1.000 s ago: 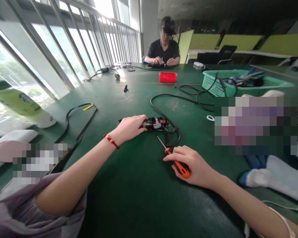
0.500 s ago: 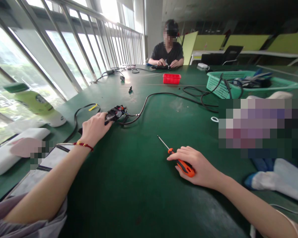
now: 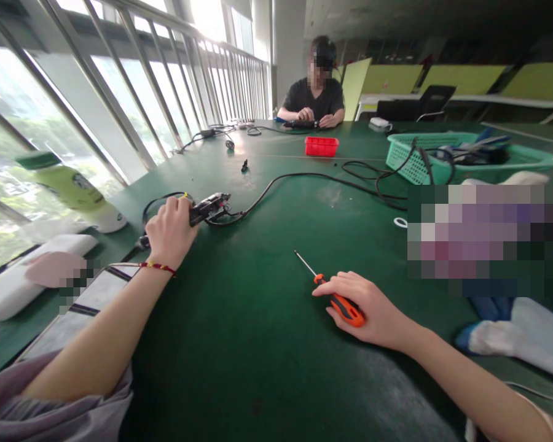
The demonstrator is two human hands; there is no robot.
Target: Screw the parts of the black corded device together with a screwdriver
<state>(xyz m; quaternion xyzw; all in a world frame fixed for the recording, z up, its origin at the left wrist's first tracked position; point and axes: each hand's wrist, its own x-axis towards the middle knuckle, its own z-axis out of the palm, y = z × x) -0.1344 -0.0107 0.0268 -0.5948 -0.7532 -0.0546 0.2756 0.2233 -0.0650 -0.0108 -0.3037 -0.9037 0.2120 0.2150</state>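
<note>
My left hand [image 3: 171,232] is wrapped round a black device [image 3: 208,209] with its inner parts exposed, at the left of the green table [image 3: 239,319]. A black cable [image 3: 299,174] runs from the device toward the right. My right hand [image 3: 364,307] rests on the table, closed on an orange and black screwdriver [image 3: 345,309] whose shaft points up and left. A small black piece [image 3: 244,166] lies beyond the device.
A red tray [image 3: 321,146] stands toward the back, a green basket [image 3: 405,161] with cables at the right. A green-capped bottle [image 3: 74,190] and white case [image 3: 9,294] are at the left. Across the table sits a person [image 3: 316,98] handling a black object.
My left hand has turned the black device, tilting it so that its side shows more and its exposed parts less. My right hand stays on the screwdriver. The view has shifted slightly.
</note>
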